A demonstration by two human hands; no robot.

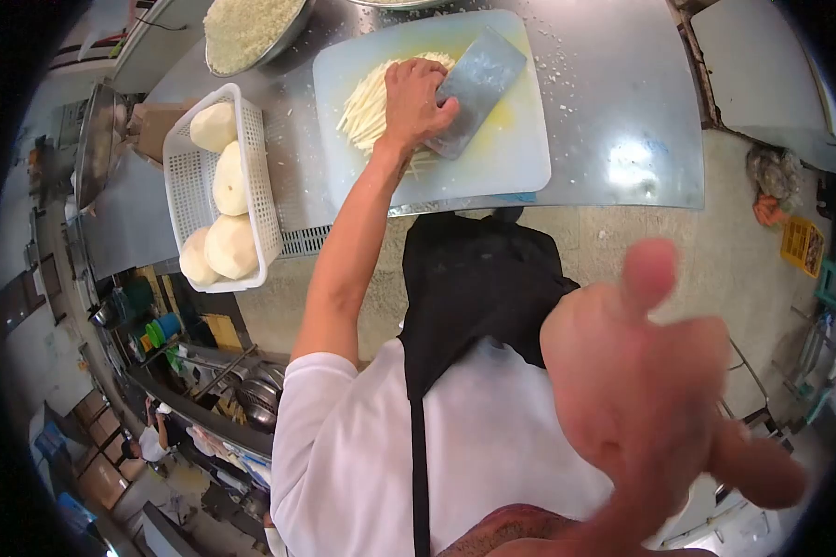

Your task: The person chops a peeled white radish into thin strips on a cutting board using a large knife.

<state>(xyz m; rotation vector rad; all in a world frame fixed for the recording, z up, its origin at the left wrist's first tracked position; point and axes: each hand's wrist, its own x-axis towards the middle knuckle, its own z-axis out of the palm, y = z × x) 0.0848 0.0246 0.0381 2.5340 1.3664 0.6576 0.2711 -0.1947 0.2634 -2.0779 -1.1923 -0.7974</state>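
Note:
My left hand (pixel 416 100) presses down on a pile of pale cut strips (pixel 367 107), its fingers curled over them. Its thumb touches or nearly touches the wide blade of a cleaver (pixel 483 88) that lies flat; the cleaver's handle cannot be made out. Strips and cleaver are on a white cutting board (pixel 525 172) stained yellow in places. My right hand (pixel 646 362) is raised close to the camera, away from the board, blurred, with fingers apart and nothing visible in it.
Left of the board, a white perforated basket (pixel 271 209) holds several peeled, pale round vegetables (pixel 230 246). A metal bowl (pixel 297 28) of chopped pale bits stands behind. Scraps dot the steel table (pixel 613 111). Far lower left, a person (pixel 151 441) is visible near shelving.

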